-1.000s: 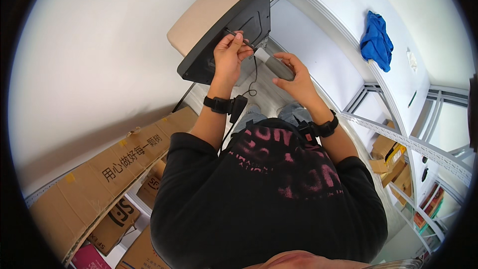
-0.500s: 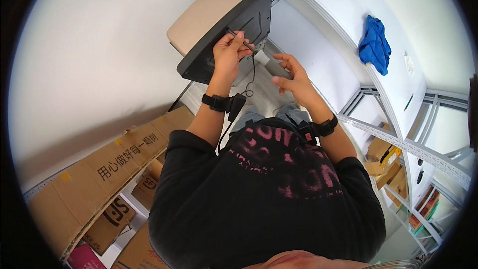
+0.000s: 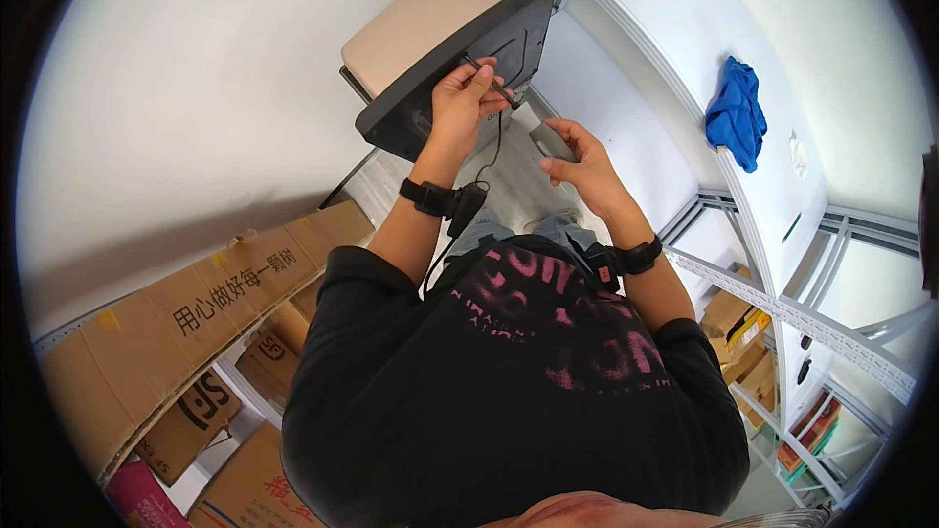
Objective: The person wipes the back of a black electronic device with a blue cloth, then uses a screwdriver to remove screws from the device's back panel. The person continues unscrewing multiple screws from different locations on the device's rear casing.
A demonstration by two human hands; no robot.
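Observation:
A black flat panel (image 3: 452, 78) with a raised outline on its face stands tilted in front of a beige padded block (image 3: 421, 24). At its face, my left hand (image 3: 464, 108) pinches a thin dark rod (image 3: 497, 88) between thumb and fingers. Close to the rod's lower end, my right hand (image 3: 587, 166) is closed around a grey piece with a pale end (image 3: 553, 144); its exact kind I cannot make out. A black cable (image 3: 500, 142) hangs below the panel beside my left wrist.
Left of me, a long brown cardboard sheet (image 3: 176, 332) covers a shelf holding cartons (image 3: 186, 425). To the right are a white metal rack (image 3: 822, 313) and a blue cloth (image 3: 737, 117) over a board edge. Grey floor (image 3: 528, 191) shows below my hands.
My right hand's spread fingers have drawn in around the grey piece. My left hand keeps its pinch on the rod. Panel and block appear slightly further right in the view.

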